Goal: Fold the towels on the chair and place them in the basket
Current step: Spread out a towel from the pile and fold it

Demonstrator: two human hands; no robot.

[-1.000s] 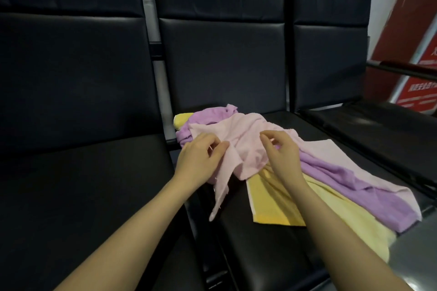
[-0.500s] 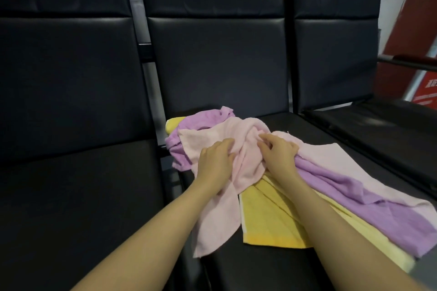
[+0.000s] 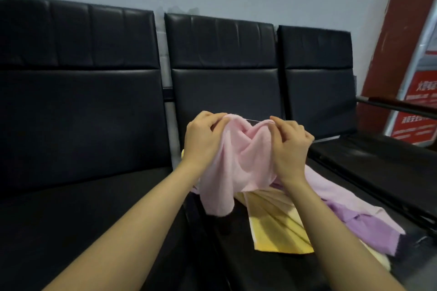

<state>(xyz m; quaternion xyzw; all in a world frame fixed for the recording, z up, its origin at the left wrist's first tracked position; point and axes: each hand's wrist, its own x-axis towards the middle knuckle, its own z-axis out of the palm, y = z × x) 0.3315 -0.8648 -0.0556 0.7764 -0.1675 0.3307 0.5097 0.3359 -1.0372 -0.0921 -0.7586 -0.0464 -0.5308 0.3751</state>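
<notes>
A pale pink towel (image 3: 238,160) hangs bunched in the air above the middle seat of a black bench (image 3: 260,267). My left hand (image 3: 203,139) pinches its upper left edge and my right hand (image 3: 289,146) pinches its upper right edge, the two hands close together. Below it on the seat lie a yellow towel (image 3: 276,227), a purple towel (image 3: 369,229) and another pale pink towel (image 3: 331,189), overlapping in a loose heap. No basket is in view.
The bench has three black padded seats with tall backs against a pale wall. The left seat (image 3: 82,208) and right seat (image 3: 383,160) carry nothing. A dark armrest (image 3: 399,106) and a red sign stand (image 3: 416,106) are at the far right.
Both hands took hold of the pink towel on the heap and lifted it off the seat. The camera tilted upward, showing the wall above the bench.
</notes>
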